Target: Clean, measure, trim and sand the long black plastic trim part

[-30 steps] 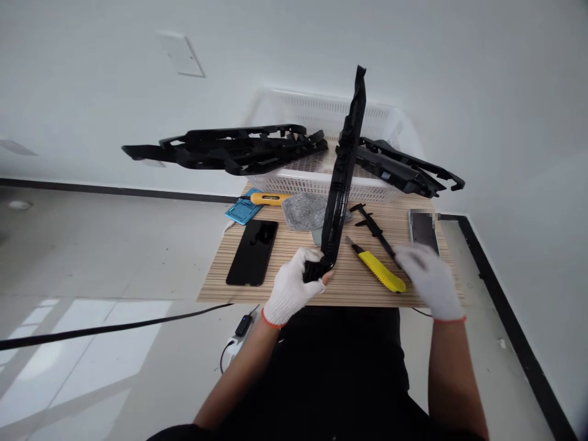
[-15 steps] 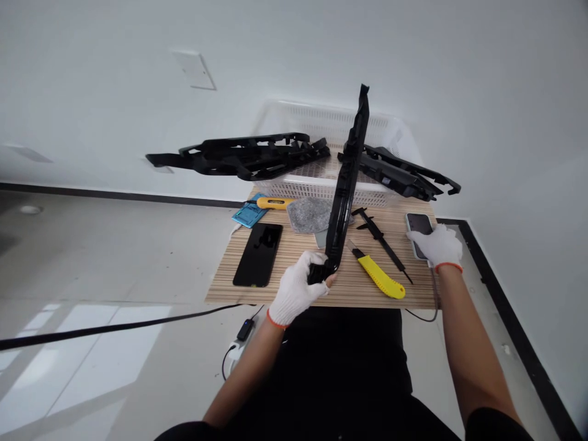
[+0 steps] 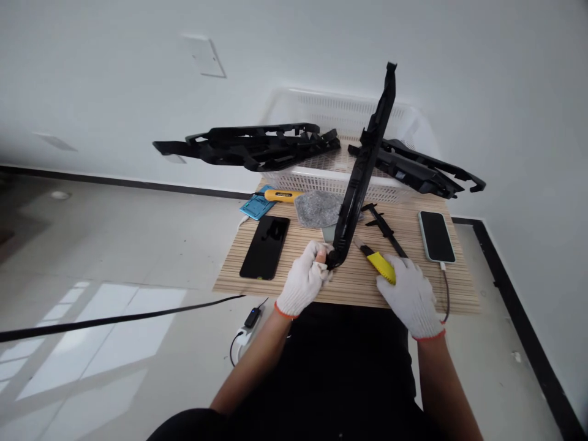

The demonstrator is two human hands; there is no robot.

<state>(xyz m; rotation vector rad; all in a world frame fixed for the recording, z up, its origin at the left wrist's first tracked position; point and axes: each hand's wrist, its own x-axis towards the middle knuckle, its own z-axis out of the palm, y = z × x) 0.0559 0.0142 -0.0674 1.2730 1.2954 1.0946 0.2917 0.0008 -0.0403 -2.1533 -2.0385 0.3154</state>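
Note:
My left hand, in a white glove, grips the lower end of a long black plastic trim piece. That piece slants up and away across the basket's front. My right hand, gloved as well, is closed over the rear of a yellow utility knife, whose blade end points up-left on the tabletop. Just beyond it lies a black caliper, its lower end hidden by the glove. A grey cloth sits behind the trim piece, partly over a light flat blade.
A white plastic basket at the back holds black trim pieces on the left and others on the right. On the table are a black phone, a charging phone, a yellow-handled tool and a blue card.
My right hand has left the charging phone and moved left onto the utility knife. The phone's screen is now uncovered. My left hand still holds the trim piece, its grip turned slightly.

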